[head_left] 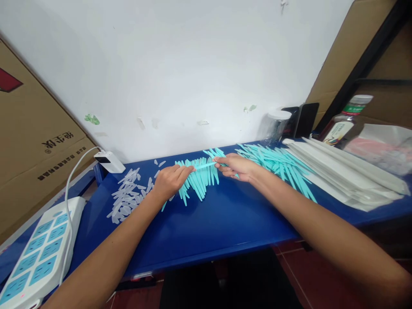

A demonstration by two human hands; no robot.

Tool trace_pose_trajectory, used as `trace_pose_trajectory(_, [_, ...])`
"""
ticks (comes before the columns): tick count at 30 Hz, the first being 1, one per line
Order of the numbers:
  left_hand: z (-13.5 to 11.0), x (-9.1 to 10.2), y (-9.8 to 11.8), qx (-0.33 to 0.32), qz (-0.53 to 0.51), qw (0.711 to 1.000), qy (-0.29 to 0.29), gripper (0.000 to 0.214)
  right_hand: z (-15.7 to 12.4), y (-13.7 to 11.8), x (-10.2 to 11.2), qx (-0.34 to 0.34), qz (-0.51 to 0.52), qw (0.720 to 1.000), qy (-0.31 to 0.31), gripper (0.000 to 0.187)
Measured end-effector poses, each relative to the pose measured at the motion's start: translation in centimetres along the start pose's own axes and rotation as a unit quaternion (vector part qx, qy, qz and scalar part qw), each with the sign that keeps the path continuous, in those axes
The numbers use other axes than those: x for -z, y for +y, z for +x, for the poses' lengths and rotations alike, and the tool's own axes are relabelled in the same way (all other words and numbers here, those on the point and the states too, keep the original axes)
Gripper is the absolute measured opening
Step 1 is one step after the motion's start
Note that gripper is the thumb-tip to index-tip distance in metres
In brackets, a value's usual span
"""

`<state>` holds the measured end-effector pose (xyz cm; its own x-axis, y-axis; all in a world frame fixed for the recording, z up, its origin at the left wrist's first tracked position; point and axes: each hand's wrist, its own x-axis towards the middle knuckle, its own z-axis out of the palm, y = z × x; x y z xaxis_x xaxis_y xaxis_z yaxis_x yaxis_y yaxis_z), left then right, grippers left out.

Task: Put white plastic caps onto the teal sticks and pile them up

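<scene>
My left hand (172,179) and my right hand (236,166) pinch a slim turquoise stick (205,166) from its two ends, above the table. It looks like an eyebrow razor, though its left tip is covered by my left fingers. Under it lies a row of similar turquoise sticks (199,182), side by side. To the right, beyond my right hand, is a loose heap of turquoise sticks (280,161). Small translucent pieces, like caps (127,197), are piled left of my left hand. Whether my left fingers also hold a cap is hidden.
Blue table (225,223) against a white wall. On the left are a power strip (41,249), a white charger-like device (109,162) with a cable, and a cardboard box (41,141). White flat sleeves (347,176), a clear jar (275,126) and a bottle (343,122) stand or lie right.
</scene>
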<state>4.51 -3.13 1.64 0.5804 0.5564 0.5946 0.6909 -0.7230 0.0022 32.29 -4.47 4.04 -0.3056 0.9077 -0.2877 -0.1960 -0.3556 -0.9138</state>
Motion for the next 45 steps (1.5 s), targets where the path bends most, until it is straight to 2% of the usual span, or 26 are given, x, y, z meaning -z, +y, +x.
trace_pose_trajectory(2, [-0.1,0.1,-0.6,0.063,-0.019,0.995,0.075,0.032,0.1,-0.1,0.3,0.031,-0.018,0.999,0.006,0.019])
trace_pose_trajectory(4, [-0.1,0.3,-1.4,0.165,-0.054,0.973,0.156,0.035,0.2,-0.3,0.8,0.072,-0.032,0.997,0.009,0.022])
trace_pose_trajectory(5, [-0.1,0.4,-1.8,0.21,-0.085,0.959,0.17,0.037,0.3,-0.4,1.1,0.093,-0.037,0.995,0.008,0.024])
trace_pose_trajectory(6, [-0.1,0.5,-2.2,0.245,-0.126,0.947,0.162,0.042,0.4,-0.5,1.4,0.112,-0.04,0.993,0.006,0.025])
trace_pose_trajectory(8, [0.1,0.4,-2.5,0.283,-0.224,0.926,0.109,0.052,0.4,-0.5,1.7,0.14,-0.043,0.989,0.004,0.027])
trace_pose_trajectory(11, [0.2,-0.3,-2.1,0.281,-0.33,0.901,0.009,0.06,0.4,-0.3,1.4,0.165,-0.051,0.985,-0.003,0.03])
trace_pose_trajectory(14, [0.3,-0.7,-1.0,0.267,-0.365,0.891,-0.04,0.059,0.3,0.0,0.8,0.177,-0.068,0.982,-0.009,0.033])
trace_pose_trajectory(19, [0.6,-0.1,0.3,0.246,-0.367,0.897,-0.033,0.054,0.4,0.5,0.7,0.194,-0.095,0.976,-0.031,0.037])
trace_pose_trajectory(24, [0.7,-0.1,0.5,0.229,-0.357,0.905,-0.033,0.056,0.9,0.8,1.3,0.208,-0.119,0.97,-0.038,0.038])
trace_pose_trajectory(26, [0.7,-0.5,0.4,0.272,-0.386,0.881,-0.04,0.057,0.9,0.8,1.4,0.206,-0.123,0.97,-0.031,0.035])
trace_pose_trajectory(27, [0.7,-0.6,0.4,0.308,-0.412,0.856,-0.046,0.056,0.9,0.7,1.4,0.206,-0.125,0.97,-0.027,0.035])
trace_pose_trajectory(29, [0.7,-0.6,0.2,0.383,-0.481,0.787,-0.058,0.048,0.7,0.5,1.4,0.206,-0.134,0.969,-0.025,0.036])
trace_pose_trajectory(31, [0.8,-0.1,0.0,0.425,-0.548,0.718,-0.067,0.037,0.6,0.2,1.5,0.204,-0.146,0.968,-0.03,0.038])
trace_pose_trajectory(33, [0.9,0.5,-0.2,0.424,-0.593,0.681,-0.073,0.027,0.5,0.1,1.7,0.194,-0.154,0.968,-0.033,0.039])
trace_pose_trajectory(35, [1.0,1.0,-0.4,0.411,-0.617,0.666,-0.075,0.023,0.5,0.1,1.8,0.182,-0.161,0.969,-0.033,0.039])
trace_pose_trajectory(38, [1.1,1.3,-0.5,0.398,-0.63,0.664,-0.068,0.022,0.4,0.1,1.8,0.173,-0.169,0.969,-0.04,0.04])
trace_pose_trajectory(42, [1.1,0.9,-0.4,0.394,-0.642,0.655,-0.065,0.033,0.2,0.1,1.5,0.162,-0.166,0.972,-0.045,0.04])
trace_pose_trajectory(45, [0.9,0.4,-0.3,0.4,-0.624,0.667,-0.08,0.042,0.2,0.1,1.5,0.158,-0.165,0.972,-0.055,0.04])
